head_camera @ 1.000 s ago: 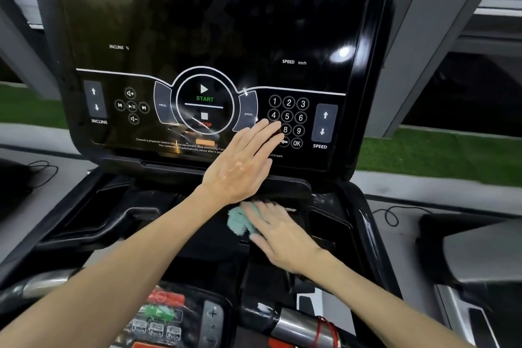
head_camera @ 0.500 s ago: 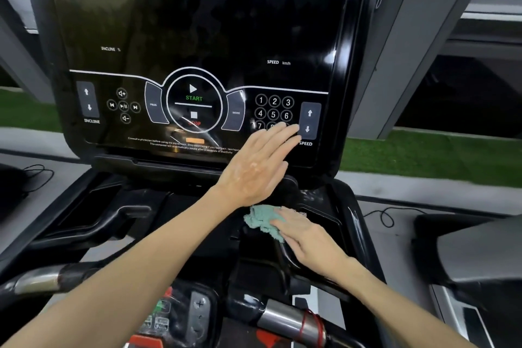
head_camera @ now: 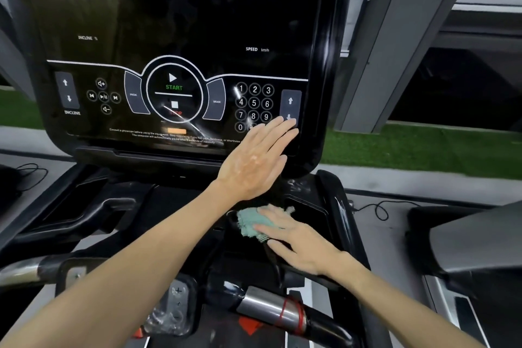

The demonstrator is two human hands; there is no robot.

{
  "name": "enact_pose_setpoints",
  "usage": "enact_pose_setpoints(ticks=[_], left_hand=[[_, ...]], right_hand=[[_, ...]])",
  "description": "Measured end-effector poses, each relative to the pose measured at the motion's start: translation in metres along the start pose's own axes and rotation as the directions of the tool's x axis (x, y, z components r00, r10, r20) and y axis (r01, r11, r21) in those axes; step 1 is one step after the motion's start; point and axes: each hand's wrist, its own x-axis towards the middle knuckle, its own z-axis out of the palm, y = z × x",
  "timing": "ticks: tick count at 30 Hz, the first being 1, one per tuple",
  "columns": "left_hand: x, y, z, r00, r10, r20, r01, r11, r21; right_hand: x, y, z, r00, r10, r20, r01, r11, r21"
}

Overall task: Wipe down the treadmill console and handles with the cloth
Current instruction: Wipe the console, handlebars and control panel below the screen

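Observation:
The black treadmill console (head_camera: 180,22) fills the upper view, its glossy panel printed with START, a keypad and arrow keys. My left hand (head_camera: 260,158) lies flat and empty on the panel's lower right corner, fingertips over the speed arrow key. Below it my right hand (head_camera: 296,240) presses a crumpled teal cloth (head_camera: 252,224) onto the black tray (head_camera: 308,212) under the panel. A silver-and-black handle (head_camera: 271,309) with a red band crosses the bottom; another handle (head_camera: 19,270) shows at the lower left.
A curved black grip (head_camera: 93,212) sits in the left tray recess. Small control pads (head_camera: 175,302) are near the bottom middle. A neighbouring machine (head_camera: 466,248) stands at the right, with cables (head_camera: 375,210) on the floor. Grass and grey pillars lie beyond.
My left hand has slid rightward along the panel's lower edge, from the keypad to the speed arrow key. My right hand has shifted the cloth slightly right on the tray.

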Motion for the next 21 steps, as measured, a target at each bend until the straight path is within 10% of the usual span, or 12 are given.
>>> enact_pose_setpoints(ticks=[21], left_hand=[[0.004, 0.01, 0.007, 1.0, -0.002, 0.029, -0.003, 0.988, 0.153]], right_hand=[[-0.075, 0.012, 0.006, 0.999, -0.01, -0.052, 0.019, 0.983, 0.185]])
